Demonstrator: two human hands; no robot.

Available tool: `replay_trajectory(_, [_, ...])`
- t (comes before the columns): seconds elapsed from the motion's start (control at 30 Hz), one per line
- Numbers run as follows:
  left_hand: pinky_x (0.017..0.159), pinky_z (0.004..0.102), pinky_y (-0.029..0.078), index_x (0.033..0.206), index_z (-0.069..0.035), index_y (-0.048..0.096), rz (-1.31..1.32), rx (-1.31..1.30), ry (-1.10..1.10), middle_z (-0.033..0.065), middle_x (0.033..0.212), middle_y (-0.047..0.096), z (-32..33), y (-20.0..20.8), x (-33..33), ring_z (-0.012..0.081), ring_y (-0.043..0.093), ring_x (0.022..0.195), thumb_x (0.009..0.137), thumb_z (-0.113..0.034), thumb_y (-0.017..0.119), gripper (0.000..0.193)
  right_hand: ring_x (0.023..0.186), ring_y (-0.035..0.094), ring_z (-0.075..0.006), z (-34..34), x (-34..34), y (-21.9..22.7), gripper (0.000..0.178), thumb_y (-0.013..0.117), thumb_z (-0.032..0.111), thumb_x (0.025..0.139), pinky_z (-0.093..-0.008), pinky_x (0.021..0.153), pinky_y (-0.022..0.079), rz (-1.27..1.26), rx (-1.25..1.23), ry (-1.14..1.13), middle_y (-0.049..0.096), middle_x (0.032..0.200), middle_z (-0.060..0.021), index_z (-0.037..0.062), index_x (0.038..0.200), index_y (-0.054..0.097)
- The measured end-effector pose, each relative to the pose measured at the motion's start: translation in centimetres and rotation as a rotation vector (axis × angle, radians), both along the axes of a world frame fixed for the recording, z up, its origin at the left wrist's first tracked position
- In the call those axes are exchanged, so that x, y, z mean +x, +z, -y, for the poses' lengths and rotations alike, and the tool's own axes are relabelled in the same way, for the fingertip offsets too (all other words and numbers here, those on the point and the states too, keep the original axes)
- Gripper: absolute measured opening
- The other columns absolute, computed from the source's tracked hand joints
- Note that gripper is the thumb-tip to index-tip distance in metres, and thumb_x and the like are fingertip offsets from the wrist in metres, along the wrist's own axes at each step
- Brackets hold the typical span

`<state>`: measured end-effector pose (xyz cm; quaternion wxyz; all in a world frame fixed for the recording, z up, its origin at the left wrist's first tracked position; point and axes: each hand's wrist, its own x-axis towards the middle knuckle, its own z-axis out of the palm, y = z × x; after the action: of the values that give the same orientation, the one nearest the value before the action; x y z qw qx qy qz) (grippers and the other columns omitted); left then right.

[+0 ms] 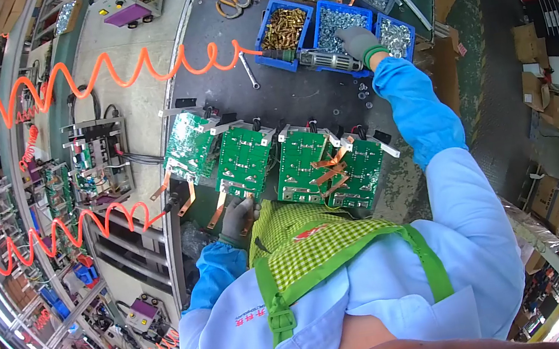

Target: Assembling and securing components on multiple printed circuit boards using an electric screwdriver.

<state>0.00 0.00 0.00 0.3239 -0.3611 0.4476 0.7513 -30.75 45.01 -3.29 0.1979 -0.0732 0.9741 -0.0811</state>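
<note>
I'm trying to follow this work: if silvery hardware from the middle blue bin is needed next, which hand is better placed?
Probably the right hand: it is at the middle blue bin. The left hand is by the near end of the second green board from the left, farther away.

A dark grey bench [297, 97] stretches across the middle of the frame over there. Four green circuit boards [243, 158] sit in a slanting row along its lower part. Towards the upper right stand three bins: a left blue bin [276, 65], a middle blue bin [345, 7] and a right blue bin [412, 41]. A wrench [249, 71] lies left of them, scissors [231, 1] at the top edge, and loose nuts [363, 95] just below.
</note>
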Motion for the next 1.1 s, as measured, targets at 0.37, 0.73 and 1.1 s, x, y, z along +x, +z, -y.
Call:
replay_trajectory(0.37, [0.059,0.0254,0.047,0.107,0.004,0.049,-0.024,0.084,0.043,0.0099,0.093,0.056,-0.7,0.7,-0.4,0.0173,0.056,0.074,0.083,-0.011,0.053,0.029,0.091,0.058,-0.0329,-0.1,0.3,0.9,0.025,0.055,0.02,0.078,-0.0413,0.08,0.045,-0.205,-0.139,-0.062,0.062,0.095,-0.0163,0.0088,0.1,0.058])
replay_trajectory(0.73, [0.052,0.0216,0.047,0.095,0.003,0.053,-0.195,0.08,-0.165,0.0098,0.087,0.058,0.4,0.8,-0.8,0.0146,0.058,0.069,0.086,-0.017,0.054,0.022,0.082,0.06,-0.0206,17.8,19.5,19.3,0.024,0.059,0.021,0.081,-0.0318,0.072,0.047,-0.221,-0.893,0.14,0.062,0.088,-0.0094,0.0059,0.099,0.059])
replay_trajectory(1.1, [0.058,0.0245,0.052,0.104,0.005,0.052,-0.136,0.245,-0.177,0.0126,0.091,0.06,1.6,-0.3,-0.8,0.0189,0.061,0.076,0.085,-0.014,0.055,0.027,0.087,0.057,-0.0297,29.7,26.7,6.7,0.021,0.053,0.021,0.084,-0.0378,0.072,0.048,-0.131,-0.487,0.288,0.057,0.096,-0.0105,0.0106,0.101,0.056])
